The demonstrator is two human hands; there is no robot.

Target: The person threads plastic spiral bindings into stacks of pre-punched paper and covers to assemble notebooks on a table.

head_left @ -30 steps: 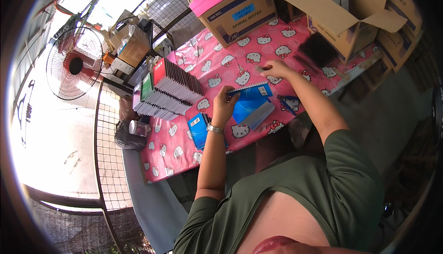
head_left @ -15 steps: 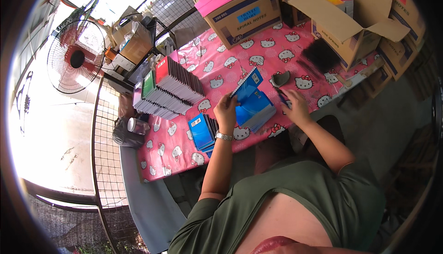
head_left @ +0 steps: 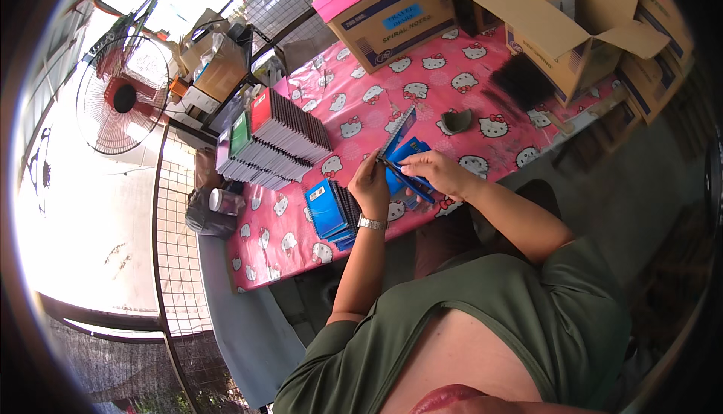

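Note:
My left hand (head_left: 369, 188) grips a blue spiral notebook (head_left: 399, 129), held tilted up by its bound edge. My right hand (head_left: 440, 175) is closed around blue-handled pliers (head_left: 418, 190), their tip close to the notebook's coil beside my left fingers. Under both hands lies a pile of blue notebooks (head_left: 413, 147), partly hidden by my right hand. To the left, another stack of blue spiral notebooks (head_left: 331, 211) rests near the table's front edge. A small dark curved dish-like piece (head_left: 456, 121) sits just beyond my right hand.
Tall stacks of red notebooks (head_left: 273, 110) and green notebooks (head_left: 242, 129) stand at the left on the pink patterned tablecloth (head_left: 286, 252). A closed carton (head_left: 395, 26) is at the back. An open carton (head_left: 561, 60) and a black brush (head_left: 523, 83) lie right. A fan (head_left: 124, 96) stands far left.
My right hand has moved left with the pliers, from beside the blue pile to the notebook's coil. The notebook in my left hand has tilted more upright.

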